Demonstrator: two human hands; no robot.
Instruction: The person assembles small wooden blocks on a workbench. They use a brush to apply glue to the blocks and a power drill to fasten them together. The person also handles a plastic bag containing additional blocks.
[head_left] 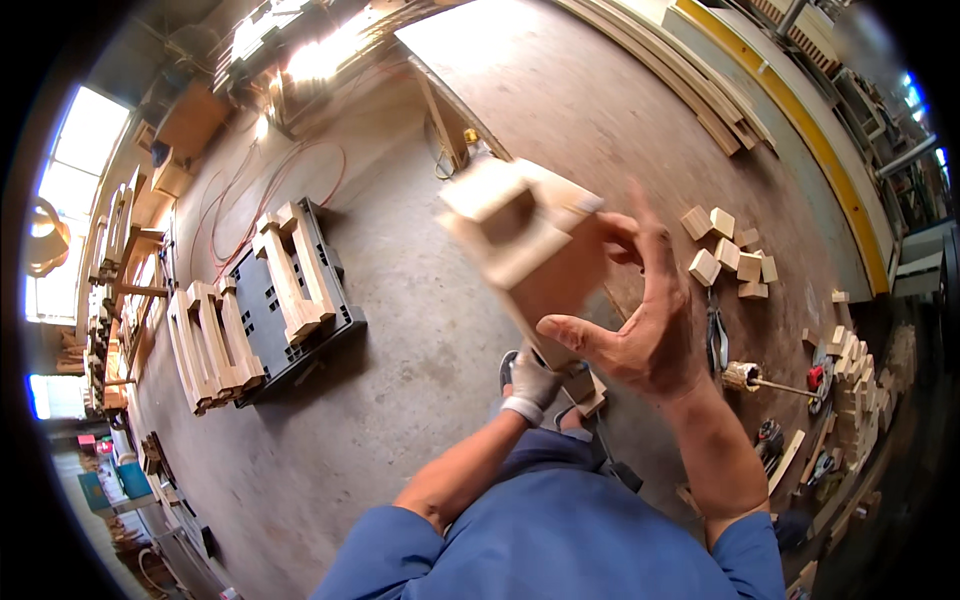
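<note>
A pale wooden frame piece [550, 275] stands on end in front of me, its notched upper end blurred by motion. My left hand [533, 383], in a light glove, is closed round its lower part; the fingertips are partly hidden. Beside the upper part, my bare right hand [655, 340] is open, with thumb and fingers spread round the wood's right side. Its thumb overlaps the wood's edge, and whether it touches I cannot tell. More wood blocks [590, 393] show below, near my feet.
At left, a black plastic pallet [330, 325] carries similar wooden pieces [290, 270]. Loose small blocks [728, 255] lie on the brown worktable [570, 90] to the right. Nearby are pliers [716, 335], a mallet-like tool [742, 377] and a power drill [769, 440]. Red hoses [270, 185] trail over the floor.
</note>
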